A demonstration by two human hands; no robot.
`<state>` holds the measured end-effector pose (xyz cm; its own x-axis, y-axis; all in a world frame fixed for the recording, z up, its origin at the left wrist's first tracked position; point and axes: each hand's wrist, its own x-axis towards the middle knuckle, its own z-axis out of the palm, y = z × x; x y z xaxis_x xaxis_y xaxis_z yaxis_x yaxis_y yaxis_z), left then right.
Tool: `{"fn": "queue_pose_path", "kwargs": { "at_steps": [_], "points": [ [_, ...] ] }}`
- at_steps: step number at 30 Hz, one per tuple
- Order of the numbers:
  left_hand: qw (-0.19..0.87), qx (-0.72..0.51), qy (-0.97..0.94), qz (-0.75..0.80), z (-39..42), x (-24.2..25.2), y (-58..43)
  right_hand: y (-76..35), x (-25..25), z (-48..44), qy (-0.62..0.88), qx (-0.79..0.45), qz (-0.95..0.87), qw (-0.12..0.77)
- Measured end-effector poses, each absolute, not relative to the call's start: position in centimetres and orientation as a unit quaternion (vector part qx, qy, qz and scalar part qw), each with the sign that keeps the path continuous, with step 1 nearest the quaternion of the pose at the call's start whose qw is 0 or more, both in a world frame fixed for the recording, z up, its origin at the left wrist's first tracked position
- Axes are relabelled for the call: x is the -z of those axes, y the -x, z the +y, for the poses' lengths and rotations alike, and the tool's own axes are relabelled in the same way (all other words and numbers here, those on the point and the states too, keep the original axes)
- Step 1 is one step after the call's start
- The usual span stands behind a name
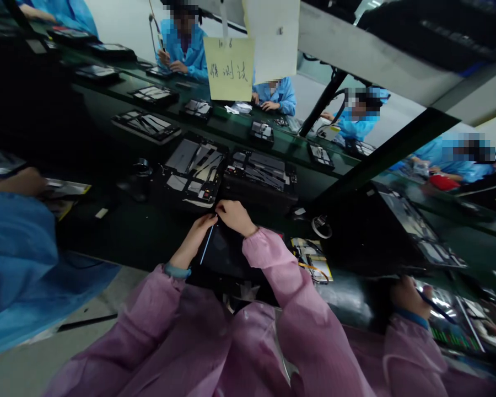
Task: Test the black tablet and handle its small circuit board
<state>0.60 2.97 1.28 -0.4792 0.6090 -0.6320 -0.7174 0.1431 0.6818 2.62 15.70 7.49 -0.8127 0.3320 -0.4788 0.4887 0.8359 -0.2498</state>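
My left hand point(199, 230) and my right hand point(236, 216) meet with fingertips pinched together. A thin light-blue strip point(207, 245) runs down from my left fingertips along the left side of a dark flat panel point(227, 251). The left fingers are closed at the strip's upper end. Whatever lies between the right fingers is too small to make out. Just beyond my hands, two opened tablet-like devices with grey cells and ribbon cables lie on black stacks: the left device point(196, 168) and the right device point(258, 170).
A flat part with an orange cable point(313, 259) and a roll of tape point(321, 226) lie to the right. Co-workers' arms in a blue sleeve point(16, 264) and a pink sleeve point(411, 353) flank me. A slanted dark post point(370, 157) and a hanging yellow note point(230, 69) stand ahead.
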Motion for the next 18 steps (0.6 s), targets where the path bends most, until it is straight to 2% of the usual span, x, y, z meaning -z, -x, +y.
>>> {"fn": "queue_pose_path", "kwargs": {
  "at_steps": [5,8,10,13,18],
  "points": [
    [0.530,-0.659,0.055,0.531,2.9,-1.2,-0.6,-5.1,-8.6,14.4,-0.154,0.025,0.980,0.126],
    [0.546,-0.655,0.063,0.518,2.7,-1.4,-0.7,-8.7,-10.4,14.6,-0.156,0.034,0.985,0.063],
    [0.549,-0.647,0.072,0.525,2.6,-1.5,-0.7,-12.1,-12.1,15.3,-0.160,0.081,0.983,-0.036],
    [0.524,-0.635,0.075,0.563,2.6,-1.6,-0.7,-18.7,-14.8,16.5,-0.250,0.069,0.952,-0.164],
    [0.511,-0.590,0.068,0.622,2.8,-1.6,-0.7,-29.3,-16.9,17.1,-0.522,0.219,0.789,-0.239]
  ]
}}
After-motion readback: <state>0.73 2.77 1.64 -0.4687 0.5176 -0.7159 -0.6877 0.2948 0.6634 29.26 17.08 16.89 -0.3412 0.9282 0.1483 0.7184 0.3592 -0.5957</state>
